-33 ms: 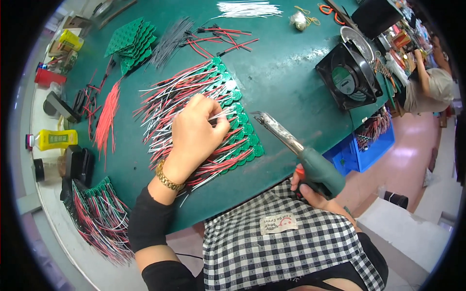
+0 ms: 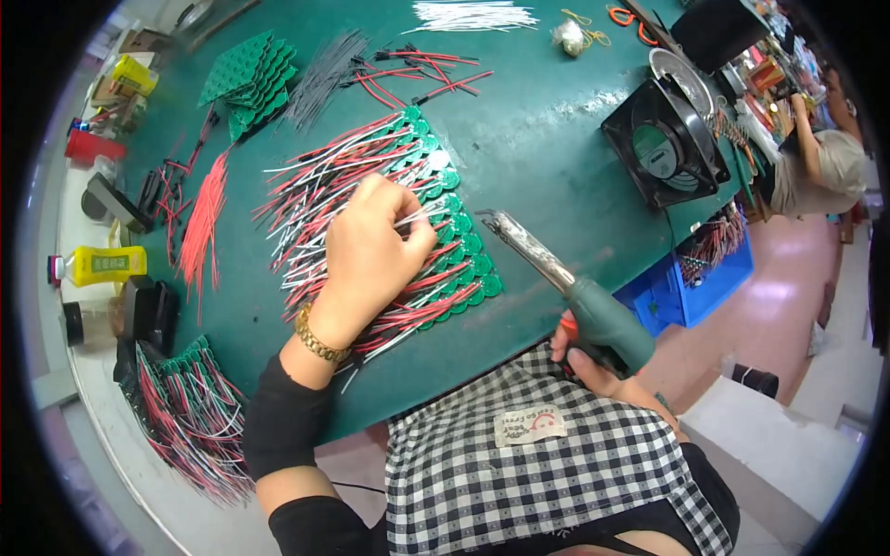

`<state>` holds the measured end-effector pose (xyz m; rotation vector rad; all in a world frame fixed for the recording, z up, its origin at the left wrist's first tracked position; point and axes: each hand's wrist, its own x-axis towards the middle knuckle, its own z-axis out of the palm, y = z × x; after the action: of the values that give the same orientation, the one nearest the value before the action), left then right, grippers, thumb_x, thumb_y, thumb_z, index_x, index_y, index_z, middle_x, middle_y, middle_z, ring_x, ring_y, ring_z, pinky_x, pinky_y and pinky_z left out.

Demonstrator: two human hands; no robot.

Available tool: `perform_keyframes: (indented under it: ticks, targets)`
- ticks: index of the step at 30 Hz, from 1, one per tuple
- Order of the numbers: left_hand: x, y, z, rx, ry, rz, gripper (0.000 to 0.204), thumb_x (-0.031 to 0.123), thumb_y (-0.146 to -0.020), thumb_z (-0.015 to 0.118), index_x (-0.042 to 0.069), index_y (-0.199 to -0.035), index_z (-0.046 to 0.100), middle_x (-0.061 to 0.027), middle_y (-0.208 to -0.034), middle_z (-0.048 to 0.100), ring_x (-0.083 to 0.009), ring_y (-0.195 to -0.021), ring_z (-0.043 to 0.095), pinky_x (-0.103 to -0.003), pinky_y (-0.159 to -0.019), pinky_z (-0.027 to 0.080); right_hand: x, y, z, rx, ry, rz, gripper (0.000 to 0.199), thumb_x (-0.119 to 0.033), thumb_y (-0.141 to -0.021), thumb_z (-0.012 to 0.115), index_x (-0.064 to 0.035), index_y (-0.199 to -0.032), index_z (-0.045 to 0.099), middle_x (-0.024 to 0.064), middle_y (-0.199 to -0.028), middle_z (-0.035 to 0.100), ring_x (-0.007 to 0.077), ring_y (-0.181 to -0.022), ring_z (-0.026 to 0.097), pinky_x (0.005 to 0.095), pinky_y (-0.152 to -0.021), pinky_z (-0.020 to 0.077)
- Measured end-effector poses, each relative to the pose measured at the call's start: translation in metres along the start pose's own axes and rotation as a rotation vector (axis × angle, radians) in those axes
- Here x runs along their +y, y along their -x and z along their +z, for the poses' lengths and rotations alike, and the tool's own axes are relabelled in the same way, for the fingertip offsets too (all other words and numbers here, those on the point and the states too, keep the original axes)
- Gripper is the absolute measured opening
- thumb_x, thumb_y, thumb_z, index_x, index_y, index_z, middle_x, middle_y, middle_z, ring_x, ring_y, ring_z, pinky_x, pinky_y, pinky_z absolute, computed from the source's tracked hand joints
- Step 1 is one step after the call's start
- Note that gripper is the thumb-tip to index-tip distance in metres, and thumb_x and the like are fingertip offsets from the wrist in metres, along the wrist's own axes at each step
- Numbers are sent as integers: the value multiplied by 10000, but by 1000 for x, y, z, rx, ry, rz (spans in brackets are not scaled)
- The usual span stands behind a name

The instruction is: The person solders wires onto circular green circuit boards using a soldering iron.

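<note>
My left hand [image 2: 375, 246] is closed, thumb and fingers pinching a white wire [image 2: 408, 219] over a panel of round green circuit boards [image 2: 471, 243]. Red, white and black wires [image 2: 311, 199] fan out leftward from the panel, some hidden beneath the hand. In my right hand [image 2: 586, 363] is a green soldering gun [image 2: 607, 324], gripped by its handle. Its metal barrel points up and left, the tip just right of the panel and apart from it.
Stacked green boards [image 2: 250, 79], grey wires [image 2: 324, 79] and red wires [image 2: 202, 222] lie beyond and left. A black fan [image 2: 663, 148] stands at right, above a blue bin [image 2: 709, 287]. Wired boards [image 2: 190, 408] hang at lower left. Another person [image 2: 820, 162] sits far right.
The soldering gun in my right hand has shifted very slightly left and up. My left hand keeps its pinch in nearly the same place.
</note>
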<state>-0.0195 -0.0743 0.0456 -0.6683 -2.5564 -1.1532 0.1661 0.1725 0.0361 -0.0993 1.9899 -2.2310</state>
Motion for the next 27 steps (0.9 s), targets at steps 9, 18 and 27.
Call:
perform_keyframes:
  ticks: [9,18,27]
  targets:
    - [10,3,-3,-136,109,-112,84,105,-694,688,51,-695,624,-32,-867,583,-193,-624,572,-325,-579,474,6,-4,6,24,5,-22,287,-49,-870,577,-9,-1149,520,76,-978,589,128,-805,597,278,-735,511]
    - [11,4,-2,-156,16,-47,72,86,-650,682,64,-679,620,-29,-939,605,-219,-713,610,-346,-600,492,2,-6,8,76,148,85,176,-29,-817,629,-15,-992,624,50,-855,652,128,-715,645,274,-663,539]
    - [10,6,-1,-140,9,4,71,74,-642,674,58,-672,611,-36,-933,608,-223,-714,617,-344,-589,496,-4,-10,11,103,293,-17,163,-25,-768,627,-23,-930,642,68,-825,665,171,-686,658,285,-643,535]
